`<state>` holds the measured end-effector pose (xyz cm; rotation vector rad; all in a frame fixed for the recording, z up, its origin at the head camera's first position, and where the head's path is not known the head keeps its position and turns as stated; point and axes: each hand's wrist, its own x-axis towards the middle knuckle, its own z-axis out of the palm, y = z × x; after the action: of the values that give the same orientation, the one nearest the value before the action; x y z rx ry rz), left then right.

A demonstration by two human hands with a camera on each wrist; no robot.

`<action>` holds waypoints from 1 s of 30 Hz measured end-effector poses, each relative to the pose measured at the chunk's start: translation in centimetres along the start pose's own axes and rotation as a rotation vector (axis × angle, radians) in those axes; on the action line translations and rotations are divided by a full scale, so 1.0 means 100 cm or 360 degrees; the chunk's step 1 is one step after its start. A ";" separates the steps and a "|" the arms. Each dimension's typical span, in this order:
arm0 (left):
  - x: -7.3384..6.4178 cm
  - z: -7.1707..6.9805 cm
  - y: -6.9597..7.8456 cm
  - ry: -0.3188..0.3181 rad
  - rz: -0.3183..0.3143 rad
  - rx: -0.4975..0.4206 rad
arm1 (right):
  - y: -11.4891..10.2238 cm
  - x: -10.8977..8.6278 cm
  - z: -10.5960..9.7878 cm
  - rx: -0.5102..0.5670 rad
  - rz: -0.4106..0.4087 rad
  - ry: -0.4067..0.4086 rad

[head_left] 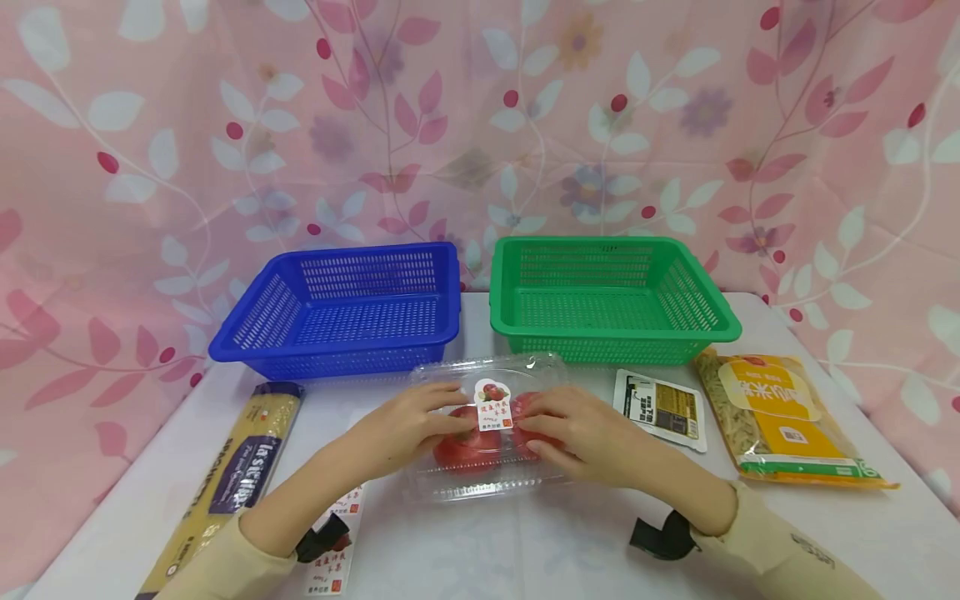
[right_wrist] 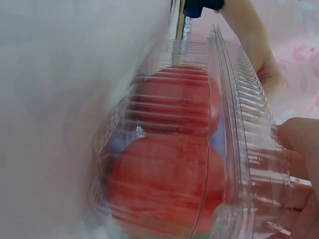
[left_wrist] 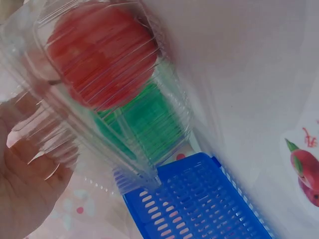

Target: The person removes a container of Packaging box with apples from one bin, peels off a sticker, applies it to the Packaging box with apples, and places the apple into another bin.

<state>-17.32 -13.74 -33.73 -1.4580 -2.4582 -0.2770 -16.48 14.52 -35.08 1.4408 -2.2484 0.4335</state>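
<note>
A clear plastic clamshell box (head_left: pixel 491 492) lies on the white table in front of me, with red tomatoes (right_wrist: pixel 167 181) inside. A white label (head_left: pixel 493 404) with a fruit picture and red writing sits on its lid. My left hand (head_left: pixel 401 429) rests on the lid's left side, its fingertips beside the label. From the right, my right hand (head_left: pixel 585 433) touches the lid with its fingers spread near the label's other edge. Both wrist views show fingers lying over the lid's clear plastic. A sheet of matching labels (head_left: pixel 330 571) lies partly hidden under my left forearm.
Behind the box stand a blue basket (head_left: pixel 337 362) on the left and a green basket (head_left: pixel 600 348) on the right. A spaghetti pack (head_left: pixel 243 475) lies at the left. To the right are a small flat packet (head_left: pixel 660 408) and a yellow food bag (head_left: pixel 787 417).
</note>
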 end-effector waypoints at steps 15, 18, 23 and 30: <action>-0.058 -0.012 0.001 -0.0115 -0.0963 -0.0522 | 0.019 -0.018 -0.013 0.0078 0.0566 0.0102; -0.065 -0.009 0.002 -0.0139 -0.1014 -0.0556 | 0.024 -0.022 -0.012 0.0151 0.0663 0.0073; -0.067 0.001 0.008 -0.0150 -0.0921 -0.0513 | 0.029 -0.030 -0.007 0.0300 0.0890 -0.0040; -0.060 0.007 0.022 -0.0272 -0.0885 -0.0588 | 0.022 -0.039 -0.002 0.0455 0.0967 -0.0173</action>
<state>-12.74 -17.47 -36.24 -0.8987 -3.0402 -0.7787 -17.02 18.50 -36.98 0.8795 -2.7845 0.9126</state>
